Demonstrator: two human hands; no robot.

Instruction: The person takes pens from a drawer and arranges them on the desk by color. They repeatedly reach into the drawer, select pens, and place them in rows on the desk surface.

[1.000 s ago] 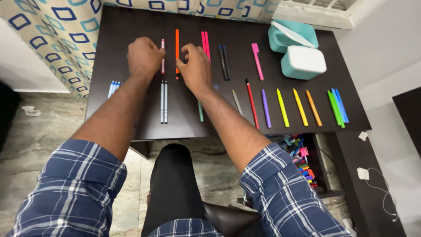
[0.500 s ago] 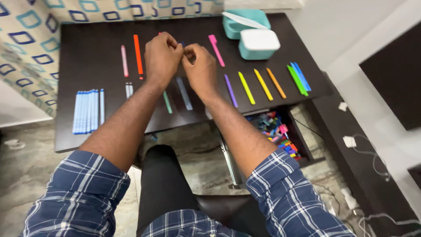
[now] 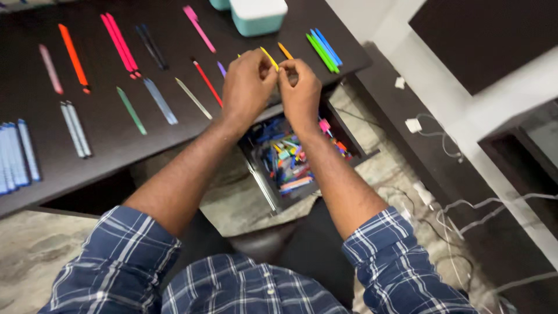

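Observation:
My left hand and my right hand meet over the front right part of the dark table. Both have their fingertips pinched on a yellow pen that slants between them. Whether the pen is lifted off the table I cannot tell. An orange pen lies just beyond my right hand, and a purple pen shows beside my left hand. Under my wrists, an open drawer holds several mixed coloured pens.
Pens lie in rows on the table: red, grey, green, pink, orange-red, green and blue ones, and a blue bundle at left. A teal box with a white lid stands at the back. Cables lie on the floor at right.
Both hands have moved right along the table, from the dark blue pens to the yellow pen, staying pinched together. The view has swung right and down, so the open drawer now shows.

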